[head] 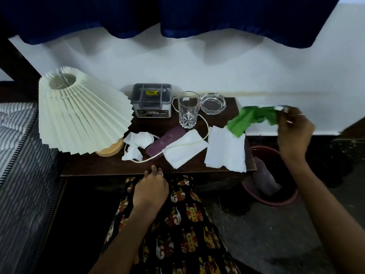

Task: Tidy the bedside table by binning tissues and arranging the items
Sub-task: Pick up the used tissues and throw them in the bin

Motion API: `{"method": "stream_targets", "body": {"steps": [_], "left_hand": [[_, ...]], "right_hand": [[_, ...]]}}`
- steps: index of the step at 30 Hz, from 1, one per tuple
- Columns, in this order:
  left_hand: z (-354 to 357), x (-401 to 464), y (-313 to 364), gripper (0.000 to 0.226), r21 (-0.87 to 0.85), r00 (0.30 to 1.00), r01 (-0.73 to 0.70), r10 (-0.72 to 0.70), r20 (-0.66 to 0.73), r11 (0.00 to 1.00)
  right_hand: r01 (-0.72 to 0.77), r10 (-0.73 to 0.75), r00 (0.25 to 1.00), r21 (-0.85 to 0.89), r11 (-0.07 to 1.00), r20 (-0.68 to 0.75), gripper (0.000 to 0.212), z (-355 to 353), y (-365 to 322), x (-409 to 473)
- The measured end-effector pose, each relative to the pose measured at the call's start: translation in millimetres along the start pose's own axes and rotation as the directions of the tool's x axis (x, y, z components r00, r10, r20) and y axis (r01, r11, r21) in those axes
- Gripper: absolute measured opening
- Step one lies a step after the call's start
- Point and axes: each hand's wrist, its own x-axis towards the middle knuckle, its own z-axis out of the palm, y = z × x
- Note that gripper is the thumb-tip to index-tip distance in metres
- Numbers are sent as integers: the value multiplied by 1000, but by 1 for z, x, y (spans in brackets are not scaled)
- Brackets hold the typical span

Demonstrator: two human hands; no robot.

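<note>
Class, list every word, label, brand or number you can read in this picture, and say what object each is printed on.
"OPEL": on the front label of the grey plastic compartment box, at its lower right.
Yellow sticker inside that box: dark print, too blurred to read.
Rest of the front label: a picture and small print, too small to read.
Nothing readable on the clear cut-glass tumbler, the purple case or the white tissues.

In front of me is a dark wooden bedside table [94, 167]. On it, from the left: a pleated lamp [79, 113], crumpled tissues [138, 143], a purple case [166, 141] under a flat tissue [183, 151], then more flat tissues [225, 151]. Behind stand a grey organiser box [151, 99], a drinking glass [188, 109] and a glass ashtray [213, 103].
</note>
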Motion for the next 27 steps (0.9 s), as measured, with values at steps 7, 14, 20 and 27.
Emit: {"method": "stream_targets", "body": {"steps": [7, 14, 20, 27], "left_hand": [[1, 2, 0, 47, 16, 1000, -2, 2, 5, 1000], [0, 3, 3, 45, 49, 1000, 5, -5, -7, 999], [-4, 2, 5, 43, 90, 1000, 10, -10, 6, 996], [-6, 2, 5, 44, 110, 1000, 16, -18, 23, 994]], "right_hand": [[-296, 285, 955, -324, 898, -84, 29, -32, 82, -11], [-426, 487, 873, -439, 791, 31, 29, -21, 120, -46], [-513, 591, 803, -415, 751, 78, 32, -15, 126, -60], [-391, 410, 911, -231, 891, 38, 29, -2, 51, -36]]}}
